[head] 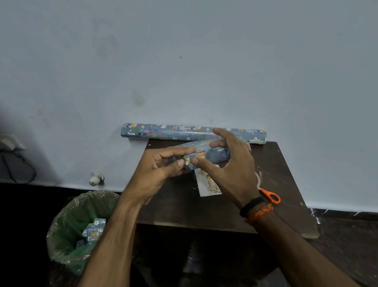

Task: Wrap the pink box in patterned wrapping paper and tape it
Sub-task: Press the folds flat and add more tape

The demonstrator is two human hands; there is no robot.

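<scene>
Evidently the long, narrow box already covered in blue animal-patterned wrapping paper (209,156) was held up just above the dark brown wooden table (273,166), in front of the matching roll of blue patterned paper (191,131) lying against the pale blue wall. No pink was visible; the box was fully hidden by paper. The left hand (160,170) was curled round the box's left end, thumb pressed on the folded flap, while the right hand (228,160) pinched the box near its middle between thumb below and fingers above. Whether tape was held at the flap could not be told.

The parcel was judged light and fairly stiff, since it was carried without sagging. Its glossy paper was judged slippery and easily creased or torn at the corners, so it would best be taken by its long flat faces, with pressure kept on the loose end fold.

Orange-handled scissors (271,197) and a white printed card (208,186) lay on the table; paper scraps sat in a green-lined bin (77,229) at the left.
</scene>
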